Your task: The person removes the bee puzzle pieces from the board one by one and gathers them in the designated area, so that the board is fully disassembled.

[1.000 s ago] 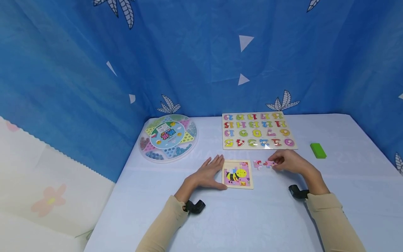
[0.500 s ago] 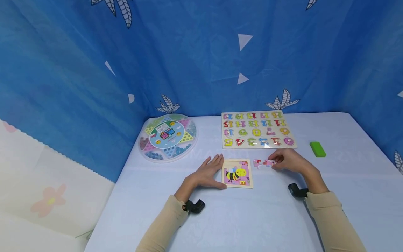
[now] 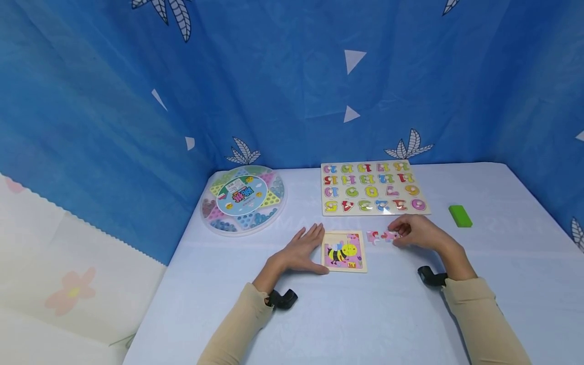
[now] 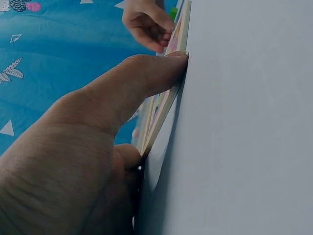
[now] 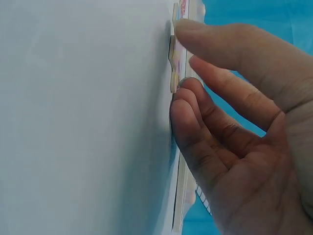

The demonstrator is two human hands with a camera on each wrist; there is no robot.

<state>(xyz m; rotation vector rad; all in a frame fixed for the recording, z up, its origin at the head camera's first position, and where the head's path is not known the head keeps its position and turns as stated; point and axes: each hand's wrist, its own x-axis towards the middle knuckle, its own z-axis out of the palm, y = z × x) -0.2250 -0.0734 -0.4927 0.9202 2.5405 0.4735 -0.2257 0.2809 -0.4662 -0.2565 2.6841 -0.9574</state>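
In the head view a square wooden puzzle tray (image 3: 343, 270) with a yellow-and-black bee picture lies on the table. My left hand (image 3: 302, 252) rests along its left side with fingers spread and fairly straight. In the left wrist view the thumb (image 4: 161, 73) touches the tray's near edge. Right of the tray lie two pink jigsaw pieces, one loose piece (image 3: 373, 238) and a second jigsaw piece (image 3: 387, 235) beside it. My right hand (image 3: 417, 233) pinches this second piece at its right side, on the tabletop. Its fingers partly cover the piece.
Behind the tray lies a wooden number puzzle board (image 3: 375, 190). A round clear-lidded board game box (image 3: 244, 200) sits at the back left. A green block (image 3: 461, 216) lies to the right. Blue curtain (image 3: 292, 101) hangs behind the white table (image 3: 356, 324).
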